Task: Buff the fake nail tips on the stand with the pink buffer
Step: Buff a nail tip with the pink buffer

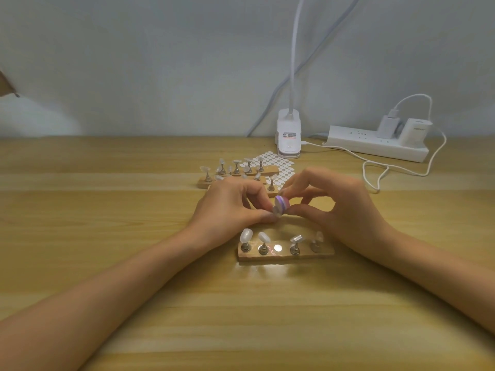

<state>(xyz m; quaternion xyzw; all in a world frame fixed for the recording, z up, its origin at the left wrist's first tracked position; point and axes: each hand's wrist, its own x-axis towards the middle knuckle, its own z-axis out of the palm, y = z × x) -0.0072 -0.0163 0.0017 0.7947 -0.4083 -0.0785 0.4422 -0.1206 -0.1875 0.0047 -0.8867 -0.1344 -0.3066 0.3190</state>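
Above the middle of the pale wooden table [107, 236], the small round pink buffer with a purple band [281, 203] is pinched between thumb and fingertips of the right hand [329, 210]. The left hand [227, 207] pinches a translucent fake nail tip on its small holder [276, 211], lifted off and pressed against the buffer's face.

Handling judgement: the buffer appears light and somewhat spongy; a hold on its rim leaves the abrasive face free. The tip looks thin, light, slick and liable to flex or pop off its holder, so it is best gripped low on the stem, with light pressure.

Just nearer the person lies the narrow wooden stand [285, 253], carrying four more tips on metal pegs [263, 243], with one bare metal disc [278, 247] between the second and third, evidently the lifted tip's seat.

Towards the far edge sit further wooden stands with tips [235, 174], a sheet of white oval stickers [278, 163], a white clip-on lamp base [288, 135] and, at the far right, a white power strip with chargers [375, 141]. A plain pale wall [134, 62] stands behind. Lighting is even, with lamp glare beside the near stand.
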